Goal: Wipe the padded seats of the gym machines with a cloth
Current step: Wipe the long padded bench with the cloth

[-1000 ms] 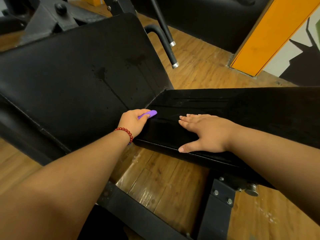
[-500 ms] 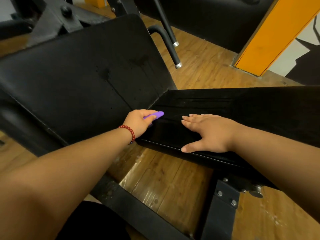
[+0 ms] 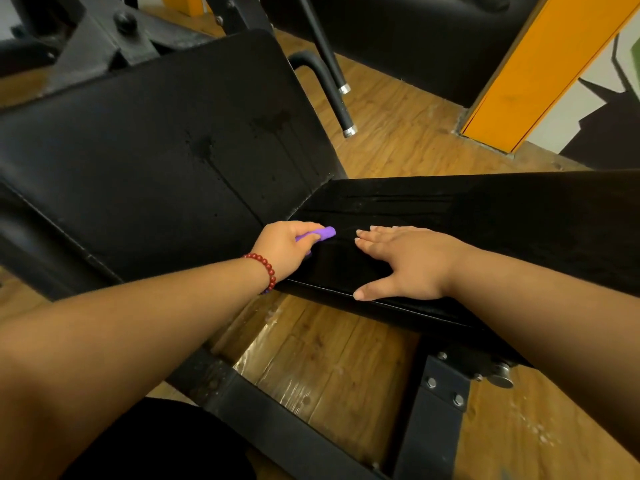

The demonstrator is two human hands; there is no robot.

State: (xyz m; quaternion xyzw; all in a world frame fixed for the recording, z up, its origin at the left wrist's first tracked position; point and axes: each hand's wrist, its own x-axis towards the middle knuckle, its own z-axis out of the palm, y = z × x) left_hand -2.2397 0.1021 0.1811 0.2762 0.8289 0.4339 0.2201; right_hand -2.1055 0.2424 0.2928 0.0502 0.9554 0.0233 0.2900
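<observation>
The left hand [image 3: 284, 244], grasping the purple cloth [image 3: 323, 233], is edging rightward along the black seat pad [image 3: 485, 220], nearing the right hand [image 3: 408, 261], which is lying flat and released on the pad. Keep pressure even, overlapping strokes into the seam at the backrest [image 3: 156, 150].

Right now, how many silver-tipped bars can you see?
2: a curved bar right of the backrest, and a straight bar just behind it. More may be hidden.
</observation>
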